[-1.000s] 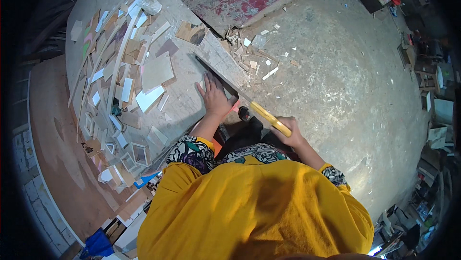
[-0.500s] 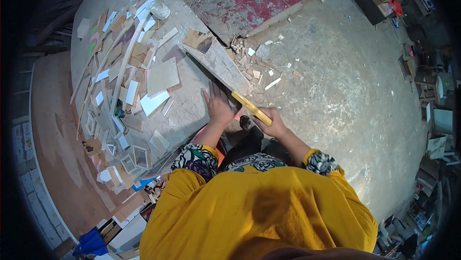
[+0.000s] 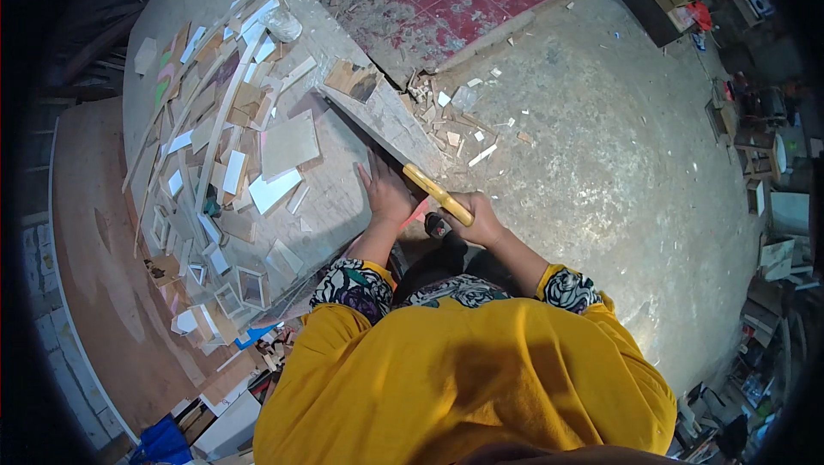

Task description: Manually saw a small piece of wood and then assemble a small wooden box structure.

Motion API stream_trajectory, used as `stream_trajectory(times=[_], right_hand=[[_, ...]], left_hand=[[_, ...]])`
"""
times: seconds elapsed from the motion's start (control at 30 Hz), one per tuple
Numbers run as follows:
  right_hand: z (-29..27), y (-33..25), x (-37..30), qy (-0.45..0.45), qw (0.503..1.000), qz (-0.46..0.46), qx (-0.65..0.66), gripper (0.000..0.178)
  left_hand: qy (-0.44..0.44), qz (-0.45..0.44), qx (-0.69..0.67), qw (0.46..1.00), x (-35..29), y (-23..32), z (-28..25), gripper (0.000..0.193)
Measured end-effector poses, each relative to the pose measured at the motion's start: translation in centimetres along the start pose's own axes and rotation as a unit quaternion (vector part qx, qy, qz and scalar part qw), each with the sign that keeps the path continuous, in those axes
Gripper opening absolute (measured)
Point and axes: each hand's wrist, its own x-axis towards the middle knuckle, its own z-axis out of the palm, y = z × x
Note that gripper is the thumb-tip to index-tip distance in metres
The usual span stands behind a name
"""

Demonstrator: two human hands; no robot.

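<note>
My right hand [image 3: 479, 221] is closed round the yellow handle of a handsaw [image 3: 438, 194]. Its dark blade runs forward and left from the handle, over the right part of the grey work table [image 3: 339, 194]; the teeth cannot be made out. Just left of the blade, my left hand [image 3: 388, 197] lies flat on the table, fingers stretched forward and apart. A brown piece of board [image 3: 352, 79] rests near the blade's far end. Farther left are a square grey board piece [image 3: 290, 145] and a white offcut [image 3: 275, 188].
Many wood strips and offcuts, with several small frames [image 3: 252, 287], cover the table's left half. A clear plastic container [image 3: 283, 24] stands far back. Scraps [image 3: 453, 138] litter the concrete floor [image 3: 592, 156] right of the table. A box [image 3: 661, 6] sits far right.
The saw and my right hand have shifted slightly forward and left. My left hand stays flat beside the blade. The whole view has moved a little.
</note>
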Motion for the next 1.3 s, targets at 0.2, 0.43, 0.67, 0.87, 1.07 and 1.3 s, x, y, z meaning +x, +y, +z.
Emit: stream_trajectory(times=[0.2,0.43,0.67,0.87,1.07,1.3], right_hand=[[-2.0,0.0,-6.6,0.024,0.998,0.004,0.058,0.011],[-0.8,-0.8,-3.4,0.02,0.999,0.004,0.035,0.008],[-2.5,1.6,-12.0,0.125,0.985,0.041,0.108,0.01],[-5.7,-0.4,-11.0,0.128,0.957,0.139,0.221,0.014],[-6.3,-2.8,-9.0,0.136,0.969,0.083,0.191,0.014],[-7.0,-3.4,-4.9,0.139,0.983,0.025,0.114,0.016]], left_hand=[[-0.046,-0.014,-0.03,0.998,-0.2,0.5,-1.9,0.097],[-0.059,-0.004,-0.025,0.998,-0.2,0.7,-2.1,0.098],[-0.013,0.0,-0.044,0.999,-0.2,0.0,-0.9,0.104],[0.01,-0.001,-0.147,0.989,-0.3,-1.4,-1.7,0.114],[0.078,-0.038,-0.182,0.979,-2.7,-5.0,-0.8,0.109],[-0.049,0.097,-0.169,0.98,-2.6,-8.0,-6.3,0.096]])
